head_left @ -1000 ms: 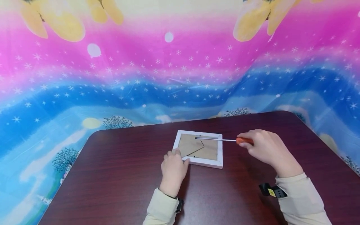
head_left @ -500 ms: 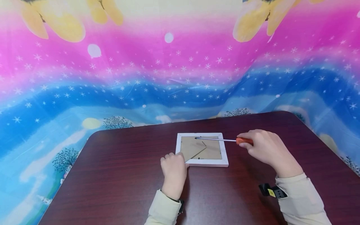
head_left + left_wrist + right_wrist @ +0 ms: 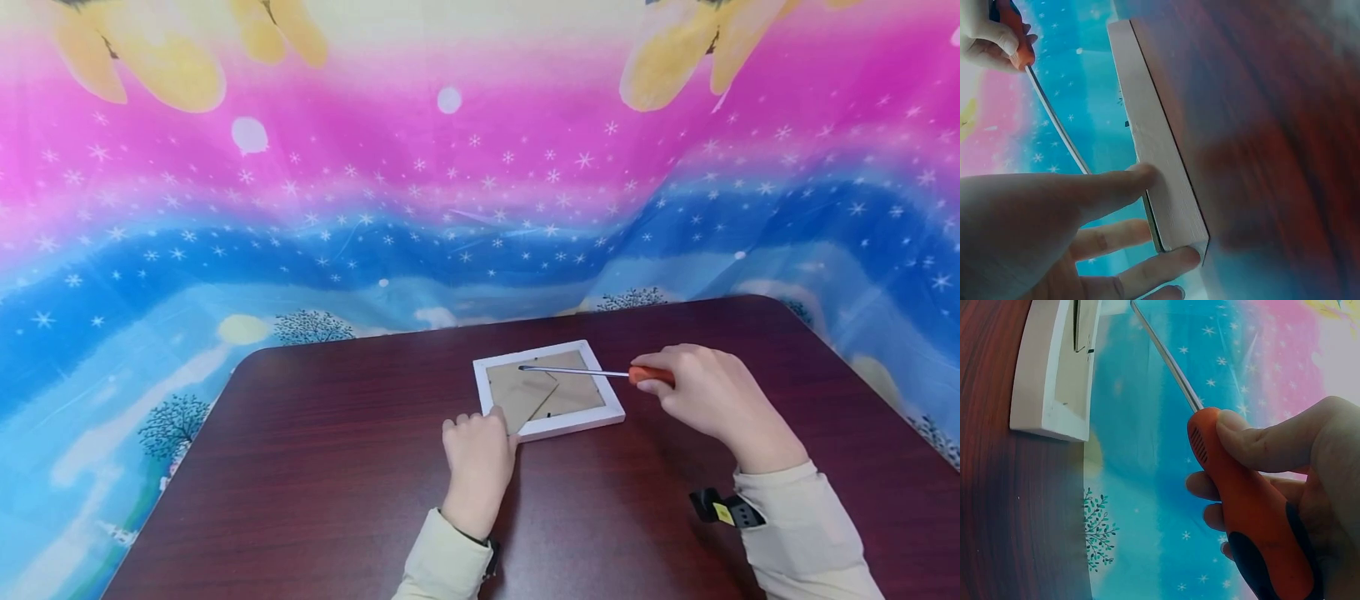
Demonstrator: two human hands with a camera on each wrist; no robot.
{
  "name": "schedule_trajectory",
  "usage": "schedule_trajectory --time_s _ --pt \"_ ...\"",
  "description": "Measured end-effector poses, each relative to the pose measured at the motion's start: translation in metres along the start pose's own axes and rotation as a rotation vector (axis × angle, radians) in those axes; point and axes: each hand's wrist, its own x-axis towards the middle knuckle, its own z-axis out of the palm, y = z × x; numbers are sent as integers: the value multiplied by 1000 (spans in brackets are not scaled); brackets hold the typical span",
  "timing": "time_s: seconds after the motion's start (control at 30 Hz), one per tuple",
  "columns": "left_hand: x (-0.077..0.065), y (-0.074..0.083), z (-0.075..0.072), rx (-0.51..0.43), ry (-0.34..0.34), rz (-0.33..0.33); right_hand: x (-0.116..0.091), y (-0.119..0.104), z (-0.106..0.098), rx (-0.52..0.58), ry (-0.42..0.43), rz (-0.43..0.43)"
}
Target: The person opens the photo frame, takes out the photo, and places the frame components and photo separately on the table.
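A white picture frame [image 3: 573,425] lies face down on the table, its brown backing board [image 3: 577,392] upward with a stand flap on it. My left hand [image 3: 477,454] grips the frame's near left corner. In the left wrist view its thumb presses the frame's side edge [image 3: 1160,137], while other fingers reach round the corner. An orange-and-black screwdriver [image 3: 1254,506] is held by its handle in my right hand [image 3: 705,392]. In the head view the metal shaft [image 3: 577,371] points left across the frame; the right wrist view has the shaft apart from the board.
The dark red-brown table [image 3: 315,467] extends around both hands. Behind it hangs a colourful cloth [image 3: 420,208] printed with snowflakes and trees. A black strap [image 3: 727,508] sits at the right sleeve's cuff.
My left hand has turned the frame counterclockwise on the table and shifted slightly to the right with it. My right hand and the screwdriver have stayed in place.
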Motion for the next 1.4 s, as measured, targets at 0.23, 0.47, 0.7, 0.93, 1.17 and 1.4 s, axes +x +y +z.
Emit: schedule_trajectory --time_s 0.23,0.47,0.7,0.93,1.17,1.4 --pt "0 -2 1 -13 33 12 0 0 1 -4 1 -2" --pt "3 -6 2 -48 18 9 1 -1 1 3 -11 3" --pt "5 -8 4 -83 22 18 2 -4 3 8 -17 -5" --pt "6 -11 6 -96 20 40 3 -7 8 -1 -26 -29" --pt "7 -14 7 -125 -25 55 4 -11 14 -14 -21 -43" --pt "8 -16 7 -165 -81 55 6 -16 24 -32 9 -87"
